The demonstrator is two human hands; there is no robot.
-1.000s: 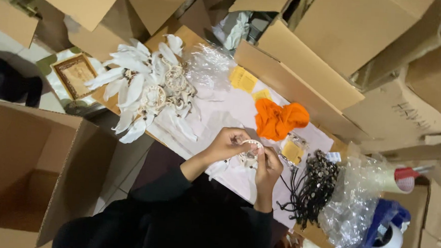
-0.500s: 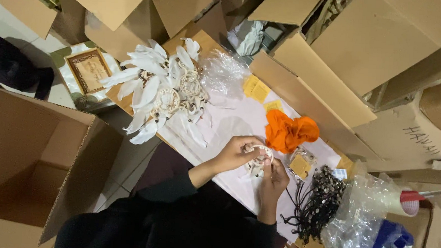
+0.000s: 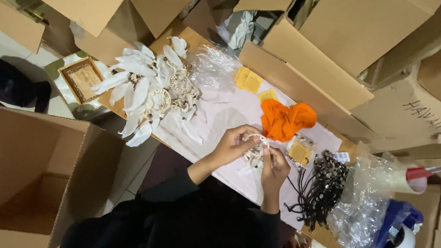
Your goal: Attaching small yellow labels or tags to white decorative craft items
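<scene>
My left hand (image 3: 233,145) and my right hand (image 3: 274,167) together hold a small white dreamcatcher hoop (image 3: 256,147) just above a table with a pale cover (image 3: 221,114). Fingers of both hands pinch the ring's rim, and short white bits dangle from it. A pile of finished white feather dreamcatchers (image 3: 151,95) lies on the table to the left. An orange cloth (image 3: 285,119) sits just beyond my hands. A bundle of dark beaded cords (image 3: 321,189) lies to the right.
Open cardboard boxes surround the table: a large one (image 3: 22,169) at lower left, several (image 3: 335,49) across the top. Crinkled clear plastic bags (image 3: 364,207) and a blue bag (image 3: 391,223) sit at right. Yellow tags (image 3: 249,80) and a framed picture (image 3: 82,79) lie nearby.
The view has shifted slightly, sliding the scene right and down. Both hands stay on the small hoop, with only small finger movements.
</scene>
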